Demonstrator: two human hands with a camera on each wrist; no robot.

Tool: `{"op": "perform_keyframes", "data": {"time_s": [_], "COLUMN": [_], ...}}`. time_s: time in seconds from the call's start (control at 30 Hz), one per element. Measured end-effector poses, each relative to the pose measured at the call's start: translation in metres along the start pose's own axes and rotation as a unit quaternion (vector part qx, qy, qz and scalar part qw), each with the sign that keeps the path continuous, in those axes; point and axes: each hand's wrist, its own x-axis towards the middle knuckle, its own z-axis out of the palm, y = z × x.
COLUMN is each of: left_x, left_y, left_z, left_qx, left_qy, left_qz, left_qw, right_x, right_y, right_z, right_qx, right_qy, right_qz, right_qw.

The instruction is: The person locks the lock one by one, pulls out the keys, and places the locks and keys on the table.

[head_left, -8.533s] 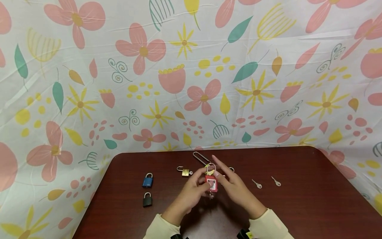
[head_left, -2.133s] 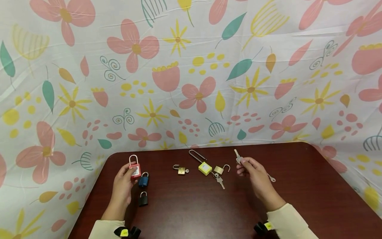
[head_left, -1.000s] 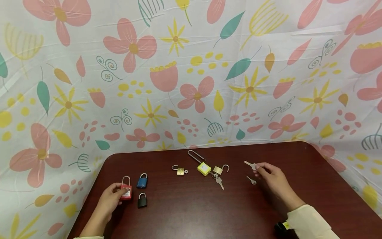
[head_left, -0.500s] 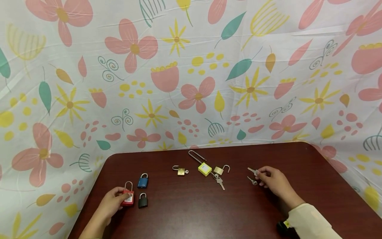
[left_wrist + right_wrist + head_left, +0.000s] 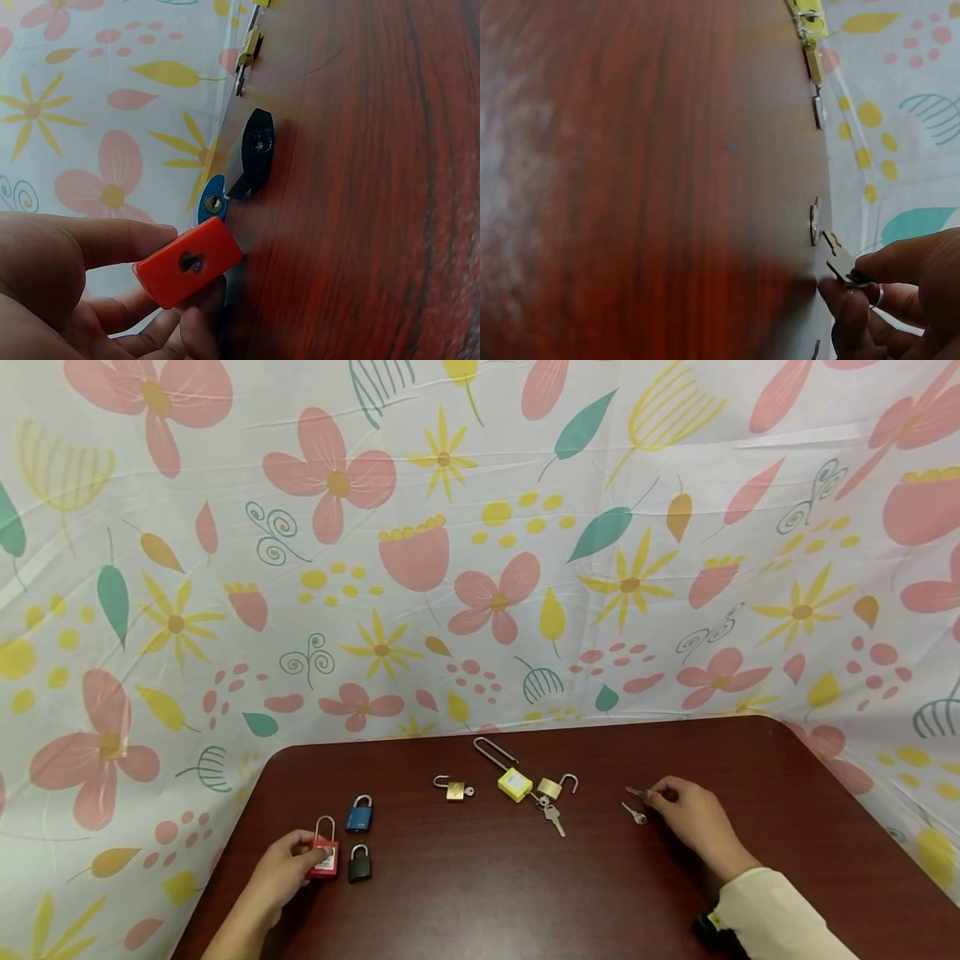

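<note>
At the table's left, my left hand (image 5: 281, 872) holds a red padlock (image 5: 326, 858) between thumb and fingers, its shackle upright. The keyhole in the underside of the red padlock (image 5: 192, 262) shows bare in the left wrist view. Just right of it stand a blue padlock (image 5: 359, 815) and a black padlock (image 5: 359, 865). On the right side, my right hand (image 5: 693, 822) pinches a key (image 5: 841, 264) with a small ring, low over the table. A second key (image 5: 634, 813) lies close to those fingertips. Whether the held key touches the table is hard to tell.
Mid-table lie an unlocked brass padlock (image 5: 455, 791) with a key in it, a yellow padlock (image 5: 514, 784) with a long shackle, another unlocked brass padlock (image 5: 550, 787) and keys on a ring (image 5: 553, 818). A floral cloth (image 5: 480, 568) hangs behind the dark wooden table (image 5: 480, 893).
Earlier both hands held the red padlock mid-table with a key in it. My left hand has carried it left, beside the black padlock; my right has taken the key right and lowered it.
</note>
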Motion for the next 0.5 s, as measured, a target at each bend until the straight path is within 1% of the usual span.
{"op": "perform_keyframes", "data": {"time_s": [0.1,0.17,0.3,0.5], "left_x": [-0.0011,-0.0017,-0.0029,-0.0034], "left_y": [0.0004,0.0005,0.0008,0.0004], "left_z": [0.0001,0.0002,0.0006,0.0016], "left_qx": [0.003,0.005,0.009,0.009], "left_qy": [-0.001,-0.001,0.004,0.010], "left_qz": [0.000,-0.001,-0.001,0.005], "left_qw": [1.0000,1.0000,0.9999,0.9999], "right_x": [0.0003,0.0002,0.0007,0.0027], "right_y": [0.0016,0.0030,0.0051,0.0069], "right_z": [0.0010,0.0014,0.0018,0.0019], "right_qx": [-0.029,-0.036,-0.040,-0.045], "right_qy": [0.009,0.007,0.004,0.011], "right_qz": [-0.008,-0.008,-0.005,-0.009], "right_qw": [1.000,0.999,0.999,0.999]}}
